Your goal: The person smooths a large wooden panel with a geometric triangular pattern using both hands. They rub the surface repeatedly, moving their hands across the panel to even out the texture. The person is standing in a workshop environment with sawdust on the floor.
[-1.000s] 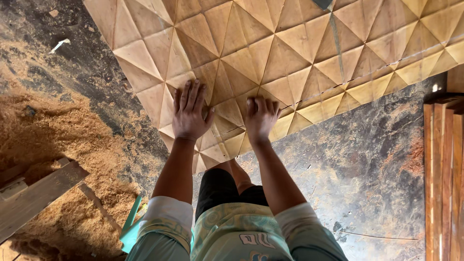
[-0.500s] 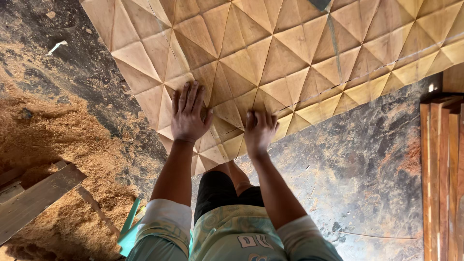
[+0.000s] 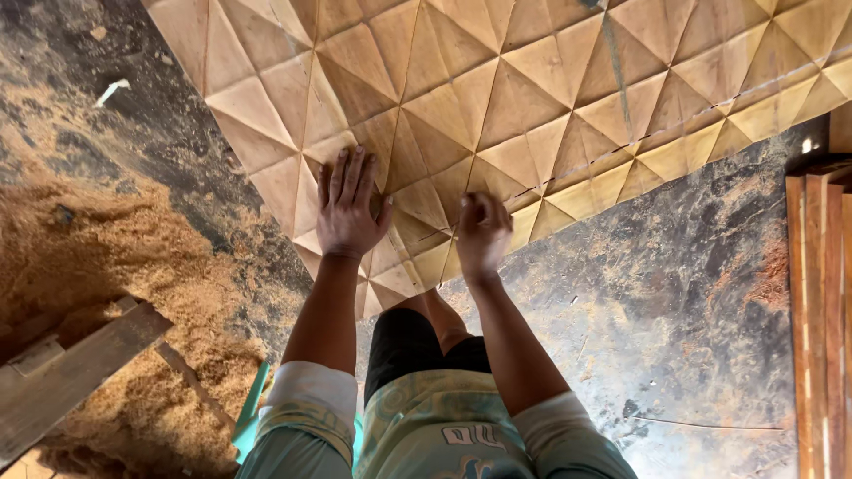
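Observation:
A large wooden panel (image 3: 532,80) carved into raised triangular facets lies across the top of the view, its lower corner pointing toward my legs. My left hand (image 3: 349,213) rests flat on the panel near that corner, fingers spread and pressing on the wood. My right hand (image 3: 482,232) is just to its right, on the panel's lower edge, with the fingers curled under against the facets. I see nothing held in either hand. A thin crack or seam runs along the panel by my right hand.
A thick heap of sawdust (image 3: 98,266) covers the floor at left, with a grey plank (image 3: 71,368) lying in it. Stacked reddish boards (image 3: 821,310) stand along the right edge. A green object (image 3: 253,408) sits by my left sleeve. The dark stained floor (image 3: 674,293) lies at lower right.
My right hand's fingers have curled in from a flatter pose and the hand has shifted slightly. My left hand has stayed flat in the same spot.

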